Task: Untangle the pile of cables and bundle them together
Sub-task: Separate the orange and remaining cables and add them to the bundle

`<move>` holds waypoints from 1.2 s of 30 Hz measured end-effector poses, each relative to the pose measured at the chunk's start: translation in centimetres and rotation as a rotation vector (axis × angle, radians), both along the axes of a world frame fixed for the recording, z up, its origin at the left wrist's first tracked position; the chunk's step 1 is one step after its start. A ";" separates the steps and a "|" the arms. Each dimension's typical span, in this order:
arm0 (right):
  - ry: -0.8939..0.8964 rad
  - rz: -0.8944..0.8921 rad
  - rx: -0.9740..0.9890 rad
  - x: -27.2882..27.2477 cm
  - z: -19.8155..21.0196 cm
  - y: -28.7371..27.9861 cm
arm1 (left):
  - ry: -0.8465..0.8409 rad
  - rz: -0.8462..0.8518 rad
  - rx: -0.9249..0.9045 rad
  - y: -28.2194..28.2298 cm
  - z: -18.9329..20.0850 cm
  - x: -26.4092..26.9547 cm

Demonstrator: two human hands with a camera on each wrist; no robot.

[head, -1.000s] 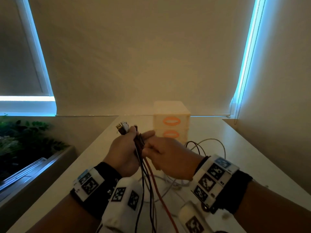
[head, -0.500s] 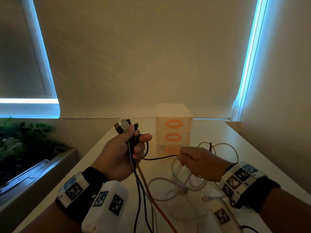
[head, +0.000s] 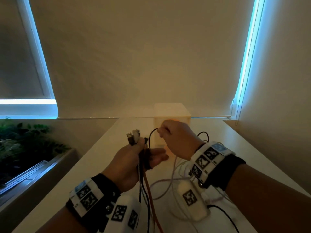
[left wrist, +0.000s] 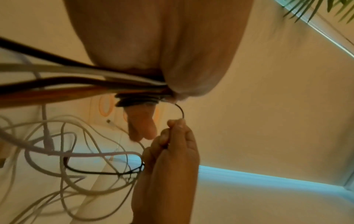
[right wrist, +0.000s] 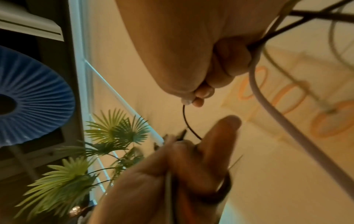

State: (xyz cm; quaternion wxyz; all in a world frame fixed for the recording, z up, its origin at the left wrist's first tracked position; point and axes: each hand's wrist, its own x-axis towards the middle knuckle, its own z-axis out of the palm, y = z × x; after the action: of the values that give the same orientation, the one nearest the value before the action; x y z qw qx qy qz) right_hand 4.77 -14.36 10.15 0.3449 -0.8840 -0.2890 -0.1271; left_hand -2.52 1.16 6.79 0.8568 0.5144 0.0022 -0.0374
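My left hand [head: 144,153] grips a bundle of black, orange and white cables [head: 144,185] upright above the table, with several USB plugs [head: 133,137] sticking out above the fist. A dark band is wound around the bundle at the fingers [left wrist: 138,100]. Just to the right and slightly higher, my right hand [head: 160,131] pinches a thin black cable [head: 150,138] that arcs down into the left fist. In the right wrist view the same black cable [right wrist: 186,121] runs from my right fingertips [right wrist: 193,100] to the left hand [right wrist: 172,166]. Loose white cables [head: 168,182] lie tangled on the table below.
A small drawer box with orange handles [head: 170,111] stands at the table's far end, partly behind my right hand. The white table [head: 101,165] drops off at the left toward green plants [head: 25,140]. A blind's bead chain [head: 240,98] hangs at the right wall.
My right hand left the loose cables on the table and rose toward the left hand, carrying the thin black cable up beside the plugs. The left hand kept its hold on the bundle.
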 end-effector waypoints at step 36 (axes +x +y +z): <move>0.386 0.056 -0.061 4.7 -1.5 -0.4 | -0.108 -0.118 0.112 1.0 2.1 -1.1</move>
State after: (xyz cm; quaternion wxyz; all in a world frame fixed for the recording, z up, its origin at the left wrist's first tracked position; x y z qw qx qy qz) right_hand 9.47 -14.74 8.62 0.3704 -0.8935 -0.2458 0.0634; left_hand -3.60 2.20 8.89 0.8217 0.5621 -0.0719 -0.0597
